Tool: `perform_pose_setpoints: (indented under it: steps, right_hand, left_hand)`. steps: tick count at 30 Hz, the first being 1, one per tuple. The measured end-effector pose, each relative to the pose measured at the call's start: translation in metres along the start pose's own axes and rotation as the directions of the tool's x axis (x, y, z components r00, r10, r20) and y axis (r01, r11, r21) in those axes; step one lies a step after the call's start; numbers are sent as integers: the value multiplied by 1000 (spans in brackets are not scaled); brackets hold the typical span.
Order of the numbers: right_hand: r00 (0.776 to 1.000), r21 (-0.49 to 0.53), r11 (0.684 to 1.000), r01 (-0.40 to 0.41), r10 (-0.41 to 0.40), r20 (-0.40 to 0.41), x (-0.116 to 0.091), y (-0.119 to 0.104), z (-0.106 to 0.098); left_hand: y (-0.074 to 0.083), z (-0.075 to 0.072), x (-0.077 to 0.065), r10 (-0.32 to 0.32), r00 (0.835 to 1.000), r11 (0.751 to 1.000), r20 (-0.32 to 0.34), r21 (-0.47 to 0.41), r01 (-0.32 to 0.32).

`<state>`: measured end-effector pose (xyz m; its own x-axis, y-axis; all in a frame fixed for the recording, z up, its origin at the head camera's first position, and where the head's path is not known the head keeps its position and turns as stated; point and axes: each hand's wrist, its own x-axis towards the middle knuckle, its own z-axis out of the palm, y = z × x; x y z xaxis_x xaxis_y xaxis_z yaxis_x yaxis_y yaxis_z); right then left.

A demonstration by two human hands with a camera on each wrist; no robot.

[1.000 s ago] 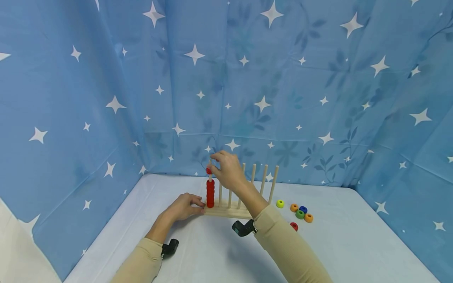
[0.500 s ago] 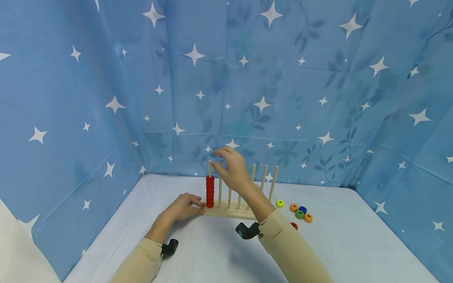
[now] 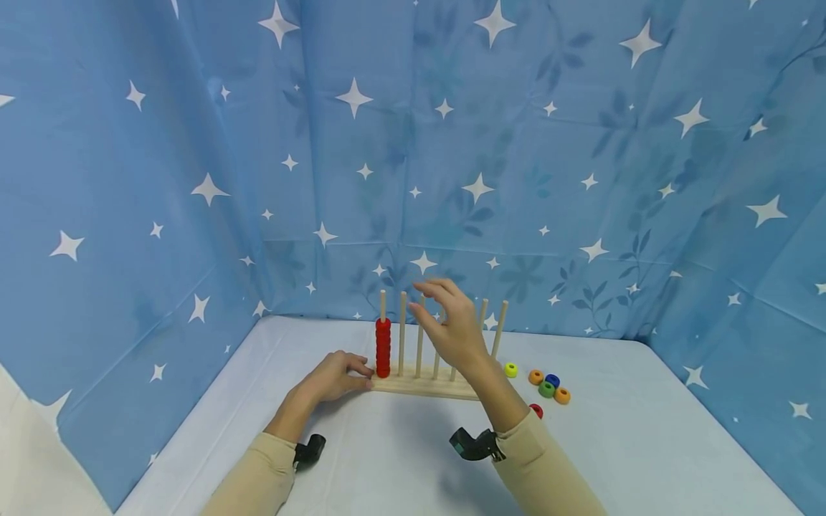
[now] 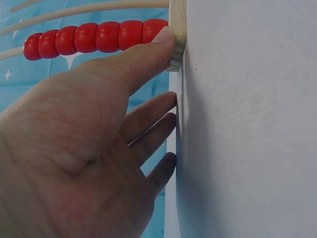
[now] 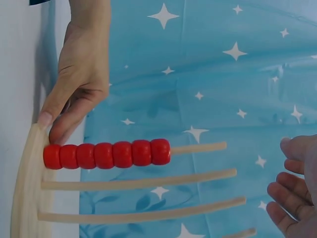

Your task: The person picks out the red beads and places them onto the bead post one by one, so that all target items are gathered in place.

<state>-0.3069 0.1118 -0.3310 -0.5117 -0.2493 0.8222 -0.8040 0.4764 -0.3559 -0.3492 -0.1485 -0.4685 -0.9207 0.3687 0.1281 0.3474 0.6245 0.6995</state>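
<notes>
A wooden peg stand with several upright pegs stands on the table. Red beads are stacked from the base up on its leftmost peg, whose bare tip shows above them. My left hand pinches the left end of the base between thumb and index finger; in the left wrist view its other fingers reach down to the tabletop. My right hand is raised in front of the pegs, with a gap between thumb and fingers and nothing held. It hides parts of the right-hand pegs.
Right of the stand lie loose beads: a yellow one, two orange ones, a blue one, a green one and a red one partly behind the right forearm. A blue star-patterned curtain encloses the white table.
My right hand let a red bead go onto the leftmost peg, where it slid down onto the stack. The hand then moved right, away from that peg. My left hand stayed put.
</notes>
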Motion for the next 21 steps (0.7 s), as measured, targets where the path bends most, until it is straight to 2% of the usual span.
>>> perform_pose_setpoints:
  steps: [9, 14, 21]
  right_hand:
    - [1000, -6, 1000, 3, -3, -14, -20, 2, -9]
    - [999, -7, 1000, 15, -15, -49, -33, 6, -12]
    - [999, -21, 1000, 9, -10, -53, -38, 8, -19]
  left_hand:
    - [1, -1, -1, -10, 1000, 1000, -2, -7, 10]
    - [0, -1, 0, 18, 1000, 1000, 2, -4, -18]
    - [0, -2, 1, 32, 999, 999, 6, 7, -32]
